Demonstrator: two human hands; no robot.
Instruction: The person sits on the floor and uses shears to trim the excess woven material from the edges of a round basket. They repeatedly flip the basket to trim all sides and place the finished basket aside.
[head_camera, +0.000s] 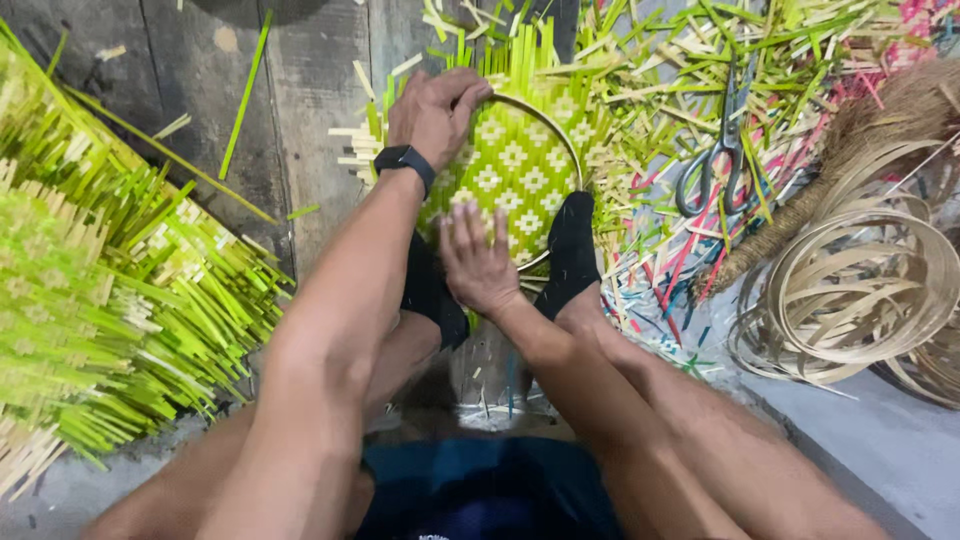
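A green and cream woven mat (520, 165) with a diamond pattern lies on the floor, ringed by a thin bamboo hoop (566, 140). My left hand (436, 112), with a black watch at the wrist, grips the hoop and mat at the far left edge. My right hand (476, 262) lies flat with fingers spread on the mat's near edge. Both feet in black socks (570, 255) press down on the near rim of the mat, one on each side of the right hand.
Stacks of woven green mats (110, 270) fill the left. Scissors (716, 160) lie among loose green, pink and cream strips to the right. Coiled bamboo hoops (860, 290) and a brown fibre bundle (880, 130) sit at far right. A metal can (488, 375) stands between my legs.
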